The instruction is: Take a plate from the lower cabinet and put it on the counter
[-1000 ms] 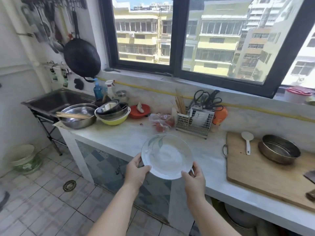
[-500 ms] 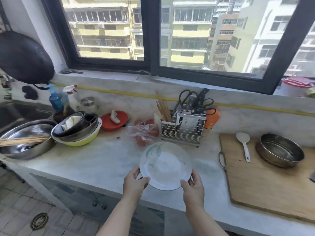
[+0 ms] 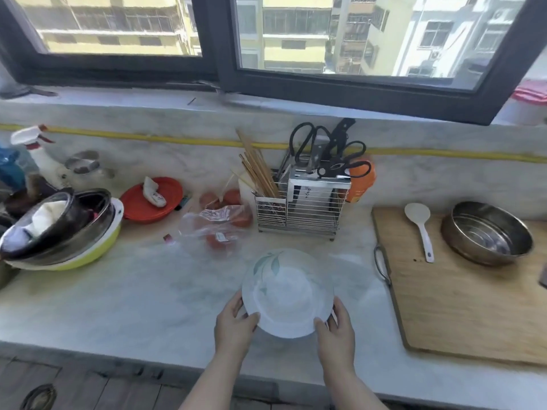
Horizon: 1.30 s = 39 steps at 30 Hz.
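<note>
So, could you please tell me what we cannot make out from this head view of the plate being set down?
- Whether the plate already rests on the counter: its underside is hidden.
- The fingers under the rim, left hand and right hand: hidden by the plate.
- The lower cabinet: cut off by the bottom edge.
- The utensil rack label: too small.

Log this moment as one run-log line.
phase: placing | plate: over counter, contact unclear | left hand: gripping rim | right hand: gripping rim | cutting board: right of plate
</note>
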{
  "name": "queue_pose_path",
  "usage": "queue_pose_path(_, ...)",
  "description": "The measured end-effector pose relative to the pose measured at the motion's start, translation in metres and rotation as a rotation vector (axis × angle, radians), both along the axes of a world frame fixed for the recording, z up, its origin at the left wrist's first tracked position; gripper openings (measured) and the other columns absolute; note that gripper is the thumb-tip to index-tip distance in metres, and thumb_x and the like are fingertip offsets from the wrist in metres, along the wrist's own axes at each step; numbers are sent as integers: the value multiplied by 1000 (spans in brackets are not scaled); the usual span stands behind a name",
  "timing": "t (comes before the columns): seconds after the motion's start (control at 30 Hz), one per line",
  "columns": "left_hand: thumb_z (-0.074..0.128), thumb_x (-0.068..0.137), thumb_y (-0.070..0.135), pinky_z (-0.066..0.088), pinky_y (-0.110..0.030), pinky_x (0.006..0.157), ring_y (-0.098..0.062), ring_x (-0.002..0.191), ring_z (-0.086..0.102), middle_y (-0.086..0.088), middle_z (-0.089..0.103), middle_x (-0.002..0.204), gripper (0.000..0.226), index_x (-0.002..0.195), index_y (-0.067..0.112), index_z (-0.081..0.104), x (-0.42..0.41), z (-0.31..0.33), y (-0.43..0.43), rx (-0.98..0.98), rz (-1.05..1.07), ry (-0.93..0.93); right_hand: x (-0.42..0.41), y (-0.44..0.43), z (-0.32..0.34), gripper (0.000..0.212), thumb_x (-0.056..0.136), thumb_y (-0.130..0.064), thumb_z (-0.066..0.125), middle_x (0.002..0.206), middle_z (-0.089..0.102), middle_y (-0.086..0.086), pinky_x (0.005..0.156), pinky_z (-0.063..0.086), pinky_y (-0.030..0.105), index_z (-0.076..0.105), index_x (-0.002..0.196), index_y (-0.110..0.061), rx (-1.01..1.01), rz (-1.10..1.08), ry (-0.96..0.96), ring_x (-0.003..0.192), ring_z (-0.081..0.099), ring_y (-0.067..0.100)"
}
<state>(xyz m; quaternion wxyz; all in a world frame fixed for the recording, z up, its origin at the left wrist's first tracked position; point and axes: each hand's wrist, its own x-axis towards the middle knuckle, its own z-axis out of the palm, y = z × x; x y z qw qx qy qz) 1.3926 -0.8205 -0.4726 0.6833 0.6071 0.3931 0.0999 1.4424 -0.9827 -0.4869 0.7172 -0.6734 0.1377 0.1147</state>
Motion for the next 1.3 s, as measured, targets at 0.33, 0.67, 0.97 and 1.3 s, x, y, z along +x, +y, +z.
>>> queue_pose_path(0.33, 63, 74, -3, 48, -36, 95, 1, 95, 52, 4, 59, 128, 61, 129, 24, 56, 13, -24, 14, 33, -62, 34, 1, 14, -26, 60, 84, 5, 54, 127, 51, -11, 99, 39, 31, 43, 134, -26, -55, -67, 22, 115, 50, 8)
queue_pose_path(0.67, 66, 75, 5, 47, -26, 85, 21, 80, 47, 10, 61, 121, 57, 127, 26, 57, 21, -41, 37, 53, -98, 51, 4, 34, -41, 58, 82, 5, 57, 129, 54, -6, 93, 44, 31, 47, 132, -23, -38, -112, 16, 117, 53, 11)
queue_pose_path(0.97, 62, 75, -8, 46, -4, 67, 19, 83, 55, 10, 63, 114, 60, 127, 22, 56, 21, -59, 43, -9, -95, 53, 3, 39, -50, 60, 80, 11, 55, 127, 54, 0, 96, 42, 33, 47, 130, -19, -57, -151, 47, 117, 51, 14)
queue_pose_path(1.3, 68, 78, 5, 50, -37, 92, 10, 91, 57, 15, 64, 108, 53, 126, 23, 56, 19, -59, 54, 3, -187, 89, 0, 36, -46, 60, 82, 6, 60, 135, 50, 3, 92, 42, 26, 42, 134, -18, -89, -81, 56, 113, 52, 8)
